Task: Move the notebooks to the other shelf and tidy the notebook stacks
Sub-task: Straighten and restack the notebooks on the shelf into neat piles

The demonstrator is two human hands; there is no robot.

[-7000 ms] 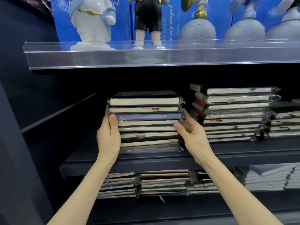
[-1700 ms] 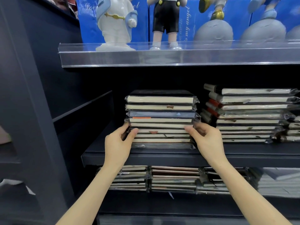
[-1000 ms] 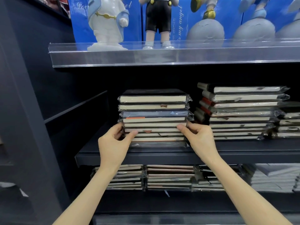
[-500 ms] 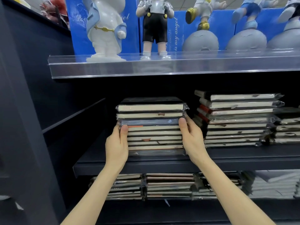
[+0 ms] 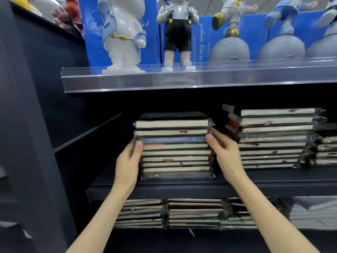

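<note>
A stack of several shrink-wrapped notebooks (image 5: pixel 173 145) stands on the dark middle shelf (image 5: pixel 182 188), page edges facing me. My left hand (image 5: pixel 127 162) presses flat against the stack's left side, thumb on the front corner near the blue notebook. My right hand (image 5: pixel 225 152) presses the right side at the same height, thumb on the front edge and fingers along the side. The fingers of both hands are partly hidden behind the stack. A taller, less even notebook stack (image 5: pixel 269 137) stands just to the right.
A small notebook stack (image 5: pixel 326 150) sits at the far right of the shelf. More notebook stacks (image 5: pixel 193 212) fill the shelf below. Above, a clear acrylic shelf (image 5: pixel 164 79) carries figurines (image 5: pixel 124 33). A dark side panel (image 5: pixel 27 125) closes the left.
Both hands slid up from the lower notebooks to the middle of the stack, still pressing its sides. The view has tilted upward. The stack stays in place.
</note>
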